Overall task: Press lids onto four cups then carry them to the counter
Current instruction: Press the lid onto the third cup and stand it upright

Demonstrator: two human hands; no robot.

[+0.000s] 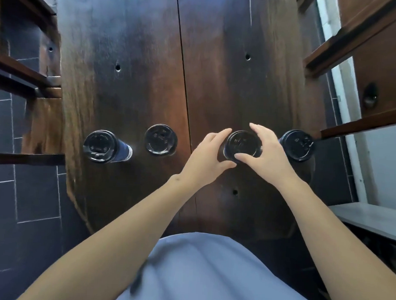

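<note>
Several dark cups with black lids stand in a row on the dark wooden table. The far-left cup shows a blue side. A second cup stands right of it. The third cup sits between my hands. My left hand curls around its left side, thumb below the rim. My right hand wraps its right side, with the thumb resting on the lid's near edge. The far-right cup stands near the table's right edge.
Wooden benches or chairs flank the table at left and right. Dark tiled floor shows on the left. A grey surface lies at lower right. My light blue garment fills the bottom.
</note>
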